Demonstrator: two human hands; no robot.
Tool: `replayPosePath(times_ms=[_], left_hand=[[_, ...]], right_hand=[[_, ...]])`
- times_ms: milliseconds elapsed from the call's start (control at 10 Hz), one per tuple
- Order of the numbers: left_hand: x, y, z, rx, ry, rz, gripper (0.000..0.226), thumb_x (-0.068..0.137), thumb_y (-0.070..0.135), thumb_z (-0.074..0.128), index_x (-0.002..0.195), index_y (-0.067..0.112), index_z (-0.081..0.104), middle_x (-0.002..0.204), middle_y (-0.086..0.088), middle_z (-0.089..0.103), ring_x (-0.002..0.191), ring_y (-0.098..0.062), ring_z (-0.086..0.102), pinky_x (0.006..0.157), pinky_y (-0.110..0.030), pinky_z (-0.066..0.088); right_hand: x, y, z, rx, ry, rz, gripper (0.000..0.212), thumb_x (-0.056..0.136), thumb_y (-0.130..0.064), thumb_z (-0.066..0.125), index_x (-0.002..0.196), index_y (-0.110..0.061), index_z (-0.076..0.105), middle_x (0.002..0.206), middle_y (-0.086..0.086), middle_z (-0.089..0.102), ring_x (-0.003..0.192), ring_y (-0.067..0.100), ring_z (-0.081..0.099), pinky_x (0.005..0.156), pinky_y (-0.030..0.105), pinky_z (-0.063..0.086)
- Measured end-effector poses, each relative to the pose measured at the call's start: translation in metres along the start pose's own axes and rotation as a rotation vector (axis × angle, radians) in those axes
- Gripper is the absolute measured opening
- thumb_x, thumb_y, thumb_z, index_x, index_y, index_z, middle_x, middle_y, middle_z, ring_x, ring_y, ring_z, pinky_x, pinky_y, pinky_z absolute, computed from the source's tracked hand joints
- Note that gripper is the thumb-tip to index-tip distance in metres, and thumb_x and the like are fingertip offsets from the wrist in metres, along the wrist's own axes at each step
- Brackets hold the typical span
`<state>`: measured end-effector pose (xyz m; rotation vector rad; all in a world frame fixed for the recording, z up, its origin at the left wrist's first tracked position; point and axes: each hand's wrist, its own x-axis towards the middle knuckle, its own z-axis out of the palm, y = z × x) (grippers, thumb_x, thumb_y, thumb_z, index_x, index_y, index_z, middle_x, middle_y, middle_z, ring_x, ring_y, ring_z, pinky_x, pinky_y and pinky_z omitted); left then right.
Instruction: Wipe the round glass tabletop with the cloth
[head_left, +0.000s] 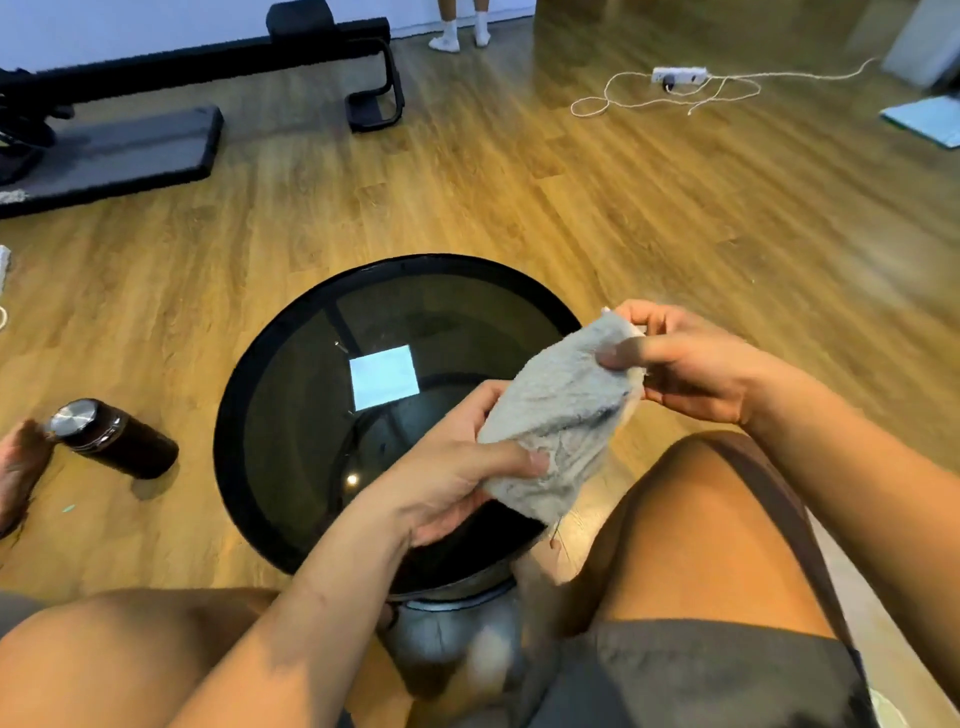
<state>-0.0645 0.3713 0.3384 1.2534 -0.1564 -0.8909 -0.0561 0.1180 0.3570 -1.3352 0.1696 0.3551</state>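
Note:
A round dark glass tabletop (291, 415) with a black rim stands low on the wooden floor between my knees. A bright square reflection shows near its middle. A grey terry cloth (561, 415) hangs in the air above the table's right side, stretched between both hands. My left hand (457, 467) grips its lower end, thumb on top. My right hand (685, 364) pinches its upper corner between thumb and fingers. The cloth does not touch the glass.
A dark bottle (111, 439) with a steel cap lies on the floor left of the table, by a bare foot (18, 473). Black gym equipment (156, 104) sits at the back left. A power strip (680, 75) with a cord lies at the back right. Another person's socked feet (460, 36) stand far back.

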Motion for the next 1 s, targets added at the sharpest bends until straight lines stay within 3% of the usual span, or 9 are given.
replayPosePath(times_ms=[200, 300, 400, 500, 600, 700, 800, 900, 1000], left_hand=[[0.107, 0.003, 0.045, 0.274, 0.258, 0.082, 0.055, 0.055, 0.008, 0.076, 0.107, 0.019, 0.063, 0.104, -0.005, 0.073, 0.096, -0.021, 0.071, 0.077, -0.038, 0.061], [0.176, -0.020, 0.080, 0.291, 0.188, 0.048, 0.047, 0.054, 0.005, 0.075, 0.097, 0.021, 0.067, 0.093, 0.001, 0.076, 0.081, -0.009, 0.073, 0.064, -0.024, 0.057], [0.212, -0.041, 0.098, 0.295, 0.151, -0.005, 0.045, 0.058, 0.000, 0.073, 0.097, 0.021, 0.066, 0.100, -0.005, 0.073, 0.080, -0.014, 0.072, 0.059, -0.023, 0.056], [0.261, -0.086, 0.117, 0.280, 0.154, -0.141, 0.053, 0.057, 0.003, 0.076, 0.105, 0.018, 0.060, 0.110, -0.013, 0.068, 0.082, -0.021, 0.069, 0.061, -0.034, 0.060], [0.283, -0.122, 0.117, 0.464, 0.141, -0.285, 0.061, 0.067, 0.007, 0.082, 0.121, 0.016, 0.054, 0.125, -0.013, 0.065, 0.095, -0.023, 0.067, 0.083, -0.042, 0.060], [0.292, -0.155, 0.099, 0.810, 0.176, -0.613, 0.071, 0.087, 0.025, 0.072, 0.145, 0.008, 0.035, 0.142, -0.016, 0.050, 0.126, -0.034, 0.052, 0.100, -0.040, 0.046], [0.284, -0.155, 0.089, 0.729, 0.221, -0.662, 0.062, 0.095, 0.027, 0.062, 0.148, 0.008, 0.036, 0.145, -0.017, 0.048, 0.128, -0.034, 0.050, 0.097, -0.037, 0.044], [0.266, -0.133, 0.084, 0.506, 0.235, -0.482, 0.048, 0.097, 0.035, 0.059, 0.142, 0.021, 0.049, 0.133, -0.008, 0.060, 0.115, -0.021, 0.061, 0.082, -0.029, 0.047], [0.248, -0.112, 0.085, 0.317, 0.249, -0.347, 0.026, 0.097, 0.035, 0.059, 0.122, 0.027, 0.062, 0.125, -0.004, 0.067, 0.109, -0.019, 0.066, 0.085, -0.031, 0.051]], right_hand=[[-0.022, 0.003, -0.108, -0.214, 0.302, 0.129, 0.058, 0.079, 0.013, 0.067, 0.121, -0.024, 0.054, 0.047, -0.007, 0.048, 0.031, 0.004, 0.037, 0.028, 0.014, 0.026], [-0.042, 0.028, -0.168, -0.209, 0.366, 0.209, 0.030, 0.081, 0.015, 0.064, 0.103, -0.006, 0.065, 0.052, -0.001, 0.059, 0.034, 0.003, 0.047, 0.032, 0.014, 0.034], [-0.052, 0.053, -0.200, -0.195, 0.453, 0.235, 0.015, 0.081, 0.010, 0.065, 0.086, -0.004, 0.067, 0.066, 0.007, 0.061, 0.055, 0.013, 0.052, 0.054, 0.023, 0.042], [-0.060, 0.109, -0.246, -0.078, 0.624, 0.281, 0.025, 0.081, 0.003, 0.067, 0.069, -0.019, 0.069, 0.064, 0.008, 0.048, 0.057, 0.016, 0.040, 0.059, 0.031, 0.035], [-0.057, 0.155, -0.265, 0.007, 0.743, 0.320, 0.024, 0.081, 0.000, 0.069, 0.081, -0.024, 0.070, 0.063, 0.002, 0.055, 0.053, 0.013, 0.048, 0.056, 0.030, 0.042], [-0.056, 0.228, -0.277, -0.028, 0.866, 0.539, 0.043, 0.083, -0.007, 0.072, 0.120, -0.022, 0.056, 0.096, 0.008, 0.067, 0.077, 0.019, 0.060, 0.063, 0.034, 0.048], [-0.061, 0.269, -0.273, -0.069, 0.970, 0.718, 0.055, 0.084, -0.011, 0.072, 0.133, -0.020, 0.048, 0.110, 0.014, 0.064, 0.086, 0.024, 0.059, 0.068, 0.037, 0.048], [-0.056, 0.294, -0.252, -0.019, 1.019, 0.708, 0.054, 0.084, -0.015, 0.074, 0.133, -0.018, 0.050, 0.095, 0.004, 0.065, 0.075, 0.014, 0.059, 0.063, 0.034, 0.049], [-0.050, 0.293, -0.238, 0.056, 1.049, 0.613, 0.045, 0.084, -0.017, 0.073, 0.126, -0.018, 0.055, 0.090, 0.000, 0.067, 0.073, 0.012, 0.059, 0.067, 0.035, 0.051]])
